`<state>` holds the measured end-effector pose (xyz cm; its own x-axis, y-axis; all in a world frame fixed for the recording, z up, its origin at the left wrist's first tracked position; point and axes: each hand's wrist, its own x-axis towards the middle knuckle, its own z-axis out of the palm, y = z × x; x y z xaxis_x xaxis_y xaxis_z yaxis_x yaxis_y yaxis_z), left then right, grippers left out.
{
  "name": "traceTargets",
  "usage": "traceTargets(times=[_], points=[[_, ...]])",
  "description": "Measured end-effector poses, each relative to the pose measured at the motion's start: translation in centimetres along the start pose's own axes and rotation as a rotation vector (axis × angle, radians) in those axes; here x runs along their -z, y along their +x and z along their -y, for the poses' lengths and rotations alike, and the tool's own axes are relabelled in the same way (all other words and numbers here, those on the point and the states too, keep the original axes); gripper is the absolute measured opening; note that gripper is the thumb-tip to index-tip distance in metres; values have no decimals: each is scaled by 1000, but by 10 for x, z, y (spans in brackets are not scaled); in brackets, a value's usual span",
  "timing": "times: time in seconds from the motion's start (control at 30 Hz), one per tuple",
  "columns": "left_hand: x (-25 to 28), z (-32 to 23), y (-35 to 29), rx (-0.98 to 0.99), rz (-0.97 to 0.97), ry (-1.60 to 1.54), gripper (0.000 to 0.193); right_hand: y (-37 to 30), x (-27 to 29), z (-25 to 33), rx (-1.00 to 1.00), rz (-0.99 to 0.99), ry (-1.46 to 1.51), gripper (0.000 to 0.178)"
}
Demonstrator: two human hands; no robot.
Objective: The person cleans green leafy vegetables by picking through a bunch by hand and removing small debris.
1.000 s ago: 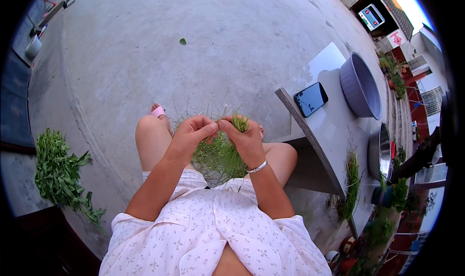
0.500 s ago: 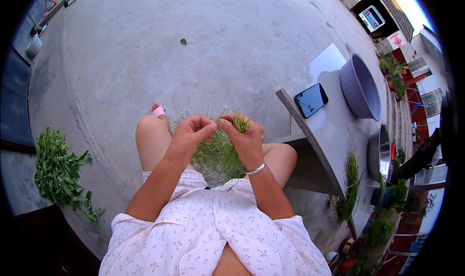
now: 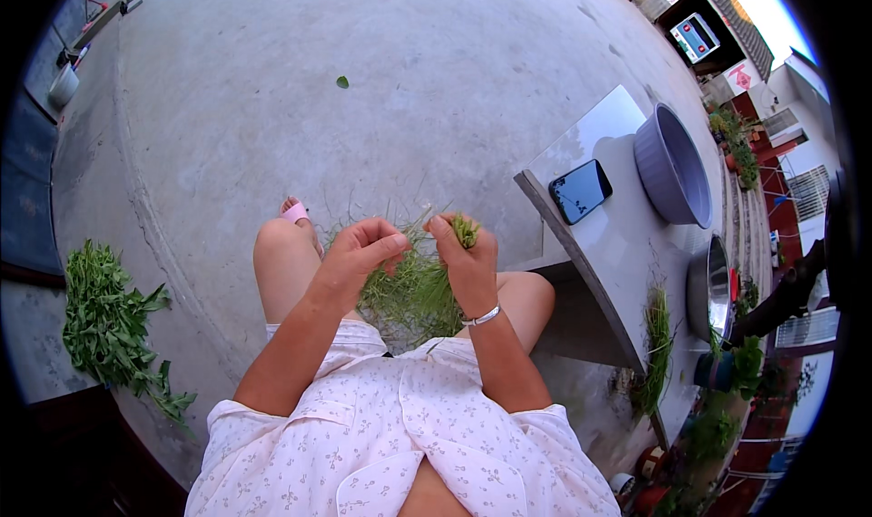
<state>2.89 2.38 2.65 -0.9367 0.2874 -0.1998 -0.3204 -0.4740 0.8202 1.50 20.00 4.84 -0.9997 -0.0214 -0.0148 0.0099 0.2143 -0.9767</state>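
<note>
My right hand (image 3: 468, 267) is wrapped round a bunch of thin green stems (image 3: 466, 231), whose cut-looking ends stick up past the thumb while the fine leafy part hangs below. To its left, a short gap away, my left hand (image 3: 363, 258) has thumb and fingers curled together in a pinch. Whatever is between those fingertips is too small to make out. Beneath both hands, between my knees, a loose pile of fine green stalks (image 3: 400, 290) lies on the concrete floor.
A low table (image 3: 581, 236) at right carries a phone (image 3: 581, 191), a purple basin (image 3: 668, 172), a steel bowl (image 3: 710, 285) and another bunch of greens (image 3: 656, 335). Broad-leaved greens (image 3: 109, 322) are heaped on the floor at left. One leaf (image 3: 342, 82) lies ahead.
My hands have moved apart: the right, with the bunch, has shifted slightly right, away from the left fingertips. The left hand has hardly moved.
</note>
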Motion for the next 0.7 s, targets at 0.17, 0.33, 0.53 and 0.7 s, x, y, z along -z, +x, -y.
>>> traceTargets(times=[0.17,0.33,0.53,0.7], points=[[3,-5,-2,-21,-31,67,10,9,11,4,62,-86,62,16],[3,-6,-1,-34,-73,187,12,13,8,15,794,-82,-522,10],[7,-12,-1,-21,-59,191,13,14,17,19,850,93,-799,16],[5,-7,-2,28,18,29,14,21,4,-4,403,-101,-115,11]])
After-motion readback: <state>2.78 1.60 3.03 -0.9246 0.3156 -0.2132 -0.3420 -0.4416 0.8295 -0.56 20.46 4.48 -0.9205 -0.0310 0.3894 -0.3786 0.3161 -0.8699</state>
